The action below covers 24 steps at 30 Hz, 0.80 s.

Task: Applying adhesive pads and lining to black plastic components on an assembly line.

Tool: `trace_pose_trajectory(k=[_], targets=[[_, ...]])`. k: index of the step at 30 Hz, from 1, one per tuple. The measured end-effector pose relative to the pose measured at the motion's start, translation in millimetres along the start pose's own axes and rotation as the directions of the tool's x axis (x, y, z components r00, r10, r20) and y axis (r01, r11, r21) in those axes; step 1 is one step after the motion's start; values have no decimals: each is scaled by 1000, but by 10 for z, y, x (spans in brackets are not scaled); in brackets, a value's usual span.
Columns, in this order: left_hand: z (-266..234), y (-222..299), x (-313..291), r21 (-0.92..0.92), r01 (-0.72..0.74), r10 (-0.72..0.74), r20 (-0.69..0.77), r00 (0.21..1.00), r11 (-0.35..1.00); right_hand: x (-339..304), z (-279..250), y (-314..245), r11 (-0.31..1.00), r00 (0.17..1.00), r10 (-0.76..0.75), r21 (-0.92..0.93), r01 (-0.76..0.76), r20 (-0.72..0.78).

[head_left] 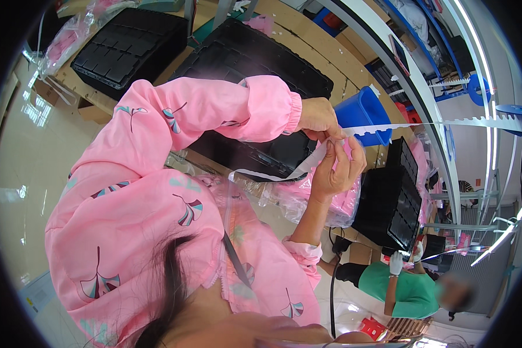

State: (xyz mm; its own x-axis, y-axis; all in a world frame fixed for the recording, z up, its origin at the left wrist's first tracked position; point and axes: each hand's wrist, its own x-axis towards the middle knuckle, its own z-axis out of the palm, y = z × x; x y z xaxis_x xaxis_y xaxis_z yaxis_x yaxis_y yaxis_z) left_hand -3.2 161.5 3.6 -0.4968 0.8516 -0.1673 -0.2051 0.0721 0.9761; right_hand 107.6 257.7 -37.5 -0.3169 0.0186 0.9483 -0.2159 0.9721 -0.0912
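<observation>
A long white strip (298,171) passes between my two hands, and its stretch toward the right has a scalloped edge. My left hand (318,118), at the end of a pink sleeve, pinches the strip with closed fingertips. Just below it, my right hand (337,173) has its thumb and index finger closed on the same strip, with its other fingers raised and bent. The fingertips of both hands almost meet. One part of the strip loops down to the left in front of my jacket. The other runs right toward a blue reel (511,110).
A blue bin (362,110) stands beyond my hands. Large black crates (261,55) lie on the brown tabletop (336,55), with another black crate (130,49) at upper left. Pink items in clear plastic (298,200) lie below my hands. A co-worker in green (400,290) handles black crates (388,203).
</observation>
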Motion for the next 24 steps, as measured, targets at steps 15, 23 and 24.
trace_pose_trajectory(k=[15,23,24], targets=[[-302,-23,-65,145,-220,229,-52,972,965,152,-136,-50,939,928,164,235,-251,336],[-386,154,-254,363,-322,320,68,945,874,113,15,435,771,164,47,69,-633,985],[-397,152,-270,387,-327,329,62,942,862,85,85,410,748,99,28,45,-662,995]])
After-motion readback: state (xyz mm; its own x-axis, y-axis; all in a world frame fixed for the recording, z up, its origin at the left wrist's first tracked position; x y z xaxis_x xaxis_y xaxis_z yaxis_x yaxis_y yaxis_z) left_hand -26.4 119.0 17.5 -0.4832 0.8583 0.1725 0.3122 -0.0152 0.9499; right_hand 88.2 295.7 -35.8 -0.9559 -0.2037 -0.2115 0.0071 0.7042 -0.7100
